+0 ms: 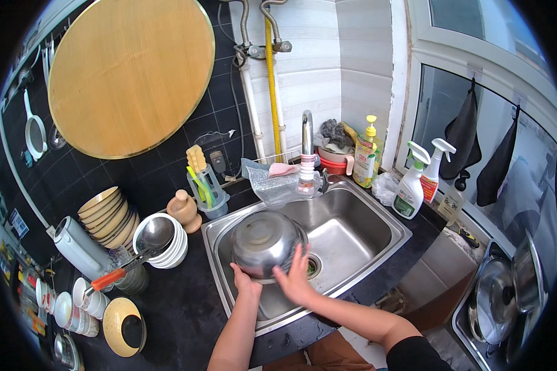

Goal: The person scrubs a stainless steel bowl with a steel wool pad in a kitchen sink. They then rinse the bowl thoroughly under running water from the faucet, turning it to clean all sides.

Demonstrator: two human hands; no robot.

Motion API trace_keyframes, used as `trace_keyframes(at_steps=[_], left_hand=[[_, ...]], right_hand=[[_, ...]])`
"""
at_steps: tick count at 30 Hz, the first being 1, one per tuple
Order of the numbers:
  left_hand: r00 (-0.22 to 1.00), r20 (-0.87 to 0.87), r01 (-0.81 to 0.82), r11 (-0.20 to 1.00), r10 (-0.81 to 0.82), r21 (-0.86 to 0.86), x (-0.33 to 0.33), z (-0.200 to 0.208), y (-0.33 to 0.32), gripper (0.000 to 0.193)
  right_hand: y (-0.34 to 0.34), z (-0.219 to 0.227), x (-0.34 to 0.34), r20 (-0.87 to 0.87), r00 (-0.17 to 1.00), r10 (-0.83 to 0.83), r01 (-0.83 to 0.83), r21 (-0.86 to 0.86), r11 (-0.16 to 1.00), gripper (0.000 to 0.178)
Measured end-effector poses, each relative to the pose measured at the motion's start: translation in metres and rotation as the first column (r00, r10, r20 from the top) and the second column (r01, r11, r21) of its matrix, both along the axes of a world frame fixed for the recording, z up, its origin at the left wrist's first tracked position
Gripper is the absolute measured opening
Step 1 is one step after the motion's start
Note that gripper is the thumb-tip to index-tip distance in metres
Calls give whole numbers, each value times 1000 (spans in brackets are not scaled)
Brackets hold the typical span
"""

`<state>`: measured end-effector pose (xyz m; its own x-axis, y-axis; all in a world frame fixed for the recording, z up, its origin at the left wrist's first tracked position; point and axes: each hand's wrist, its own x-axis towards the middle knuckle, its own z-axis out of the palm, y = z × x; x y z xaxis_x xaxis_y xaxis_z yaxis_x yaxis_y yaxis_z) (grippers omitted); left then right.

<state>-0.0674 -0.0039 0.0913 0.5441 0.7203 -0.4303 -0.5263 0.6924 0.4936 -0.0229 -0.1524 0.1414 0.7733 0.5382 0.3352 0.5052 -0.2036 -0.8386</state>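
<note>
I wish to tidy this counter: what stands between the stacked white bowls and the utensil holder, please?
In the head view, a rounded wooden piece, apparently a mortar and pestle, stands between the stacked white bowls and the utensil holder.

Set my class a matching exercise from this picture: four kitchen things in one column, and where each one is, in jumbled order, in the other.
Things
1. metal bowl
2. ladle
3. round wooden board
4. yellow pump bottle

Places
A. up in front of the black tiled wall
B. beyond the sink, to the right of the faucet
C. over the sink, with the left hand at its lower edge and the right hand at its side
D. its head on a stack of white bowls

Right pairs
1-C, 2-D, 3-A, 4-B
</note>
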Motion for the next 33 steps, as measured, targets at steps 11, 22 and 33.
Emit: trace_keyframes(at_steps=[11,22,33], left_hand=[[963,133,223,969,-236,105,-3,22,-8,64],[962,-249,214,883,-115,417,1,41,-13,77],[929,-351,128,789,117,601,7,32,-16,47]], right_hand=[[-6,4,89,-703,697,141,231,407,884,40],[-34,10,154,-589,752,294,19,466,885,37],[-15,28,161,-169,950,262,-238,151,960,34]])
